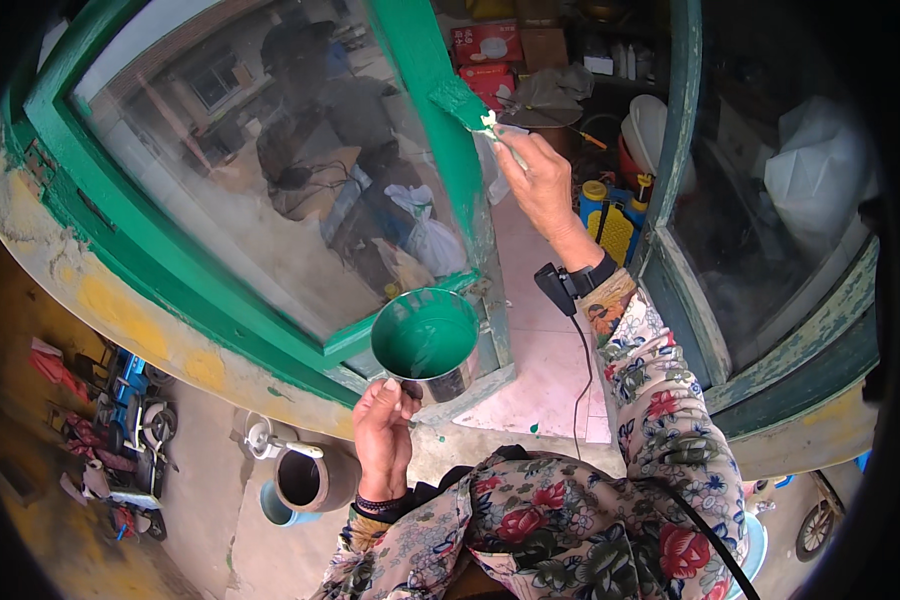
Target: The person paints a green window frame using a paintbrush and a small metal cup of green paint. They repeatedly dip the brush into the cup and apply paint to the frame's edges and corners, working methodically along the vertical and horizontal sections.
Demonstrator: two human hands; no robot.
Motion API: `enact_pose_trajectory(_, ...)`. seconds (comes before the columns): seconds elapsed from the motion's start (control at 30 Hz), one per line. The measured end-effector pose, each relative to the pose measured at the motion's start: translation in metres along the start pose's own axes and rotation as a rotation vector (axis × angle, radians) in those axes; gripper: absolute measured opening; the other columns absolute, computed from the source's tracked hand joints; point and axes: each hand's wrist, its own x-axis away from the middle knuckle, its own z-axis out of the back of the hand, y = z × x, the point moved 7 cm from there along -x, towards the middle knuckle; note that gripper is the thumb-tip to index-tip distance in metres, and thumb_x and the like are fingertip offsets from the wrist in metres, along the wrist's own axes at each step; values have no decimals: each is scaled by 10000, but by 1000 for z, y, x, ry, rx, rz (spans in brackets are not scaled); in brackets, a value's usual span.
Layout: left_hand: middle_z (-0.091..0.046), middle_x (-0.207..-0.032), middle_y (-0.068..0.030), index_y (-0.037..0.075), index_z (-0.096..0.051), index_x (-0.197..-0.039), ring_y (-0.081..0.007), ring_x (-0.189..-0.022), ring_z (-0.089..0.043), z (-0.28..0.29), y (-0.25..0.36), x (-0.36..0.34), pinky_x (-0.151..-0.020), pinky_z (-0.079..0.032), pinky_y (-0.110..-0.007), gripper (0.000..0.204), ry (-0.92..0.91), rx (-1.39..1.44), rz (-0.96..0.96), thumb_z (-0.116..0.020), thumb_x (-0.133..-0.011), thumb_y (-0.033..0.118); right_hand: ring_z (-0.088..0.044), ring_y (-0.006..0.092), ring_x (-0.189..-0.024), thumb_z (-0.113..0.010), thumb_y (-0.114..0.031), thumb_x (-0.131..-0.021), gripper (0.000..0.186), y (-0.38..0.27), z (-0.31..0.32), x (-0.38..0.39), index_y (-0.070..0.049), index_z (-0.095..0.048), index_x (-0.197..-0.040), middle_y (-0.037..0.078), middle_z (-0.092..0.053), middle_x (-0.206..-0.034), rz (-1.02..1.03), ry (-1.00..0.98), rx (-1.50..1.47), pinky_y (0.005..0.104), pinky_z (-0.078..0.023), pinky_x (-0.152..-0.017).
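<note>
My left hand [385, 435] grips a round metal pot [448, 385] with green paint [425, 340] inside, held just below the corner of the glazed door frame. In my right hand [540, 185] is a paintbrush [460, 103], its wide bristles coated in green. The bristles lie against the upright green edge [410, 60] of the frame. Fresh-looking green covers most of this frame, while bare, worn patches show near its lower right corner [490, 300]. My fingers hide much of the brush handle.
A second glazed door [705, 340] with flaking dark green paint stands to the right. Through the doorway are red boxes [485, 45], a blue-and-yellow sprayer [610, 215] and pink floor tiles [540, 350]. A brown crock [310, 475] and blue vehicle [130, 410] stand lower left. A black cord [583, 390] hangs from my right wrist.
</note>
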Motion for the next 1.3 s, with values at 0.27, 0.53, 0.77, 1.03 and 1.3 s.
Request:
enact_pose_trajectory(0.27, -464, -608, -16, 77, -511, -699, -137, -615, -456, -6, 3, -2, -686, -424, -311, 266, -56, -23, -10, -597, -927, 184, -642, 336, -722, -666, -138, -843, 151, 41, 14, 134, -65, -677, -974, 141, -645, -846, -363, -401, 13, 374, -512, -629)
enact_pose_trajectory(0.53, -387, -581, 13, 86, -474, -682, -131, -598, -427, -18, 6, -9, -693, -434, -343, 292, -53, -39, -38, -579, -935, 186, -366, -18, -538, -660, -148, -905, 202, 81, -7, -22, -4, -648, -1045, -66, -541, -724, -637, -49, -1090, 151, -238, -456)
enact_pose_trajectory(0.77, -343, -569, 27, 98, -460, -680, -124, -589, -411, -15, 5, -4, -670, -429, -335, 296, -10, -83, -49, -571, -937, 192, -450, 0, -626, -659, -164, -900, 172, 99, -7, 116, -14, -670, -983, -51, -573, -727, -845, -301, -811, 177, -337, -516)
enact_pose_trajectory(1.03, -337, -565, 22, 91, -459, -682, -132, -592, -410, -13, 0, -2, -677, -434, -336, 299, 27, -112, -27, -566, -940, 198, -594, 94, -682, -676, -130, -865, 176, 76, 41, 97, -27, -669, -1008, 51, -646, -756, -475, -101, -289, 267, -476, -604)
enact_pose_trajectory(1.3, -360, -562, 13, 85, -459, -669, -135, -593, -414, -13, -5, 3, -684, -424, -335, 308, 14, -79, -7, -572, -935, 190, -613, 288, -570, -668, -114, -838, 153, 31, 0, 151, -48, -613, -964, 106, -565, -755, -33, -344, 190, 377, -507, -501)
